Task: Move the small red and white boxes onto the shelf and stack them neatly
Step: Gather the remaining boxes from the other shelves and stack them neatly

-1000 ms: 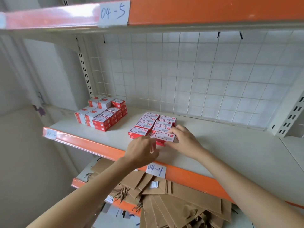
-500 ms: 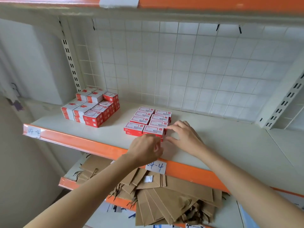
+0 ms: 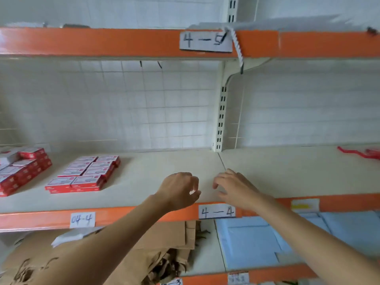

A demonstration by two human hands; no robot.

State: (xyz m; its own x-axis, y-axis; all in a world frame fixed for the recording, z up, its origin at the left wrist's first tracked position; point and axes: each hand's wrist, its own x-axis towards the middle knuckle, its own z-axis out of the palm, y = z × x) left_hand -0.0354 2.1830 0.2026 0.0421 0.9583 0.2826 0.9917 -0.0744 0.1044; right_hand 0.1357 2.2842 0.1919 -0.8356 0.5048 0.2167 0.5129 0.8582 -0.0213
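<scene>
Both hands, left (image 3: 181,190) and right (image 3: 232,187), hover loosely curled and empty above the shelf (image 3: 156,182). Left, the red and white boxes (image 3: 82,175) look light and stiff; pinch the short sides.

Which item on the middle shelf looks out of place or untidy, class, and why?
The red strip-like item at the far right of the shelf lies loose and crooked, unlike the flat block of boxes and the taller stack on the left, which sit squared up. Too blurred to identify. Both hands are empty.
</scene>
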